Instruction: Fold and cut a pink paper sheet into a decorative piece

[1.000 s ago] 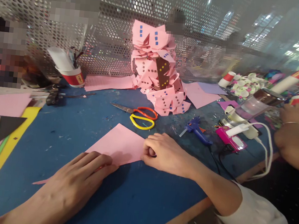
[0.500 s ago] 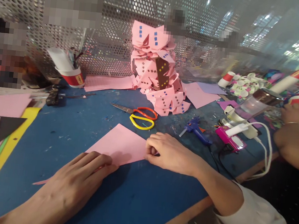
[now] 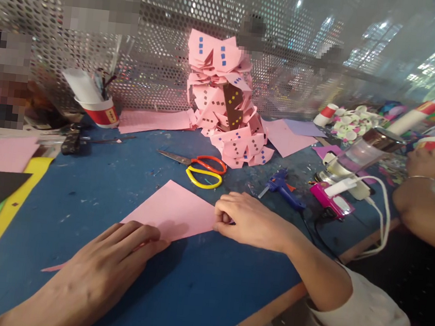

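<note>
While the blue worktop (image 3: pixel 196 295) has bare room left of centre and toward its near wooden edge (image 3: pixel 263 315), a pink tower (image 3: pixel 210 100) takes up the back. Between edge and tower lies the pink sheet (image 3: pixel 176 208), long axis roughly left to right, one corner pointing away from the person. Set apart, both hands grip it: left hand (image 3: pixel 110 258) at its near side, right hand (image 3: pixel 252 221) at its right end. Just beyond that corner lie scissors (image 3: pixel 187 160).

Pink sheet (image 3: pixel 174 207); blue tabletop (image 3: pixel 208 286); red-and-yellow-handled scissors (image 3: pixel 189 161); pink paper stack (image 3: pixel 211 97) with blue-square pattern.
</note>
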The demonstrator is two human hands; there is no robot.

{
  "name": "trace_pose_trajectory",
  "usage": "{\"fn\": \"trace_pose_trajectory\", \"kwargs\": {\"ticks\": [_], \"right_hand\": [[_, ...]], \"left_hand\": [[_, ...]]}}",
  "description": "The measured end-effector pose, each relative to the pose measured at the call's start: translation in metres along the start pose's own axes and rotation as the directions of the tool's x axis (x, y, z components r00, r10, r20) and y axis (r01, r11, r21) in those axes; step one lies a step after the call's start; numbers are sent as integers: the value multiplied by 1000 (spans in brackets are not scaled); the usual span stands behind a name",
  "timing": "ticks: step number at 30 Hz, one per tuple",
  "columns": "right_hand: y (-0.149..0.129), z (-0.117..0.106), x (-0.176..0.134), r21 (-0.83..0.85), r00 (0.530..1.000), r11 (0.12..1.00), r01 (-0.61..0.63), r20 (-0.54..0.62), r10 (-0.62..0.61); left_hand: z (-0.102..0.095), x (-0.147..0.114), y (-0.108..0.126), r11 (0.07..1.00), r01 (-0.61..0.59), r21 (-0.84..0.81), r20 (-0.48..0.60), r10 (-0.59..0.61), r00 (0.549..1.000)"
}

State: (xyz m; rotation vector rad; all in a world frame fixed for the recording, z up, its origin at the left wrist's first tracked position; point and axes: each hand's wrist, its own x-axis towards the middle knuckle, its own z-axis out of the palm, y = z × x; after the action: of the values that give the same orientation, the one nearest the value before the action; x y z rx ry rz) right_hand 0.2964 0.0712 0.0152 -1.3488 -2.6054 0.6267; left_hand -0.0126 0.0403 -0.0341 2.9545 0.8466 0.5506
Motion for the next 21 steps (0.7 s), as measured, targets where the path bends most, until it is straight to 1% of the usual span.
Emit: {"fn": "trace_pose_trajectory", "kwargs": {"ticks": [7,12,14,21], "right_hand": [[3,-3,-1,-9,999,1000,1,36,-1],[6,-4,-1,-6,999,1000,5,45,-4],[8,-5,-1,-1,998,1000,5,55,-5],[13,-5,-2,2,998,1000,6,67,-6]], "left_hand": [[0,0,0,1000,12,-7,15,-11,1000],[-2,4,2,1000,-3,14,-38,4,999],[-2,4,2,1000,-4,21,-42,5,999],[-1,-1,-1,1000,2,-1,12,-2,1000]]}}
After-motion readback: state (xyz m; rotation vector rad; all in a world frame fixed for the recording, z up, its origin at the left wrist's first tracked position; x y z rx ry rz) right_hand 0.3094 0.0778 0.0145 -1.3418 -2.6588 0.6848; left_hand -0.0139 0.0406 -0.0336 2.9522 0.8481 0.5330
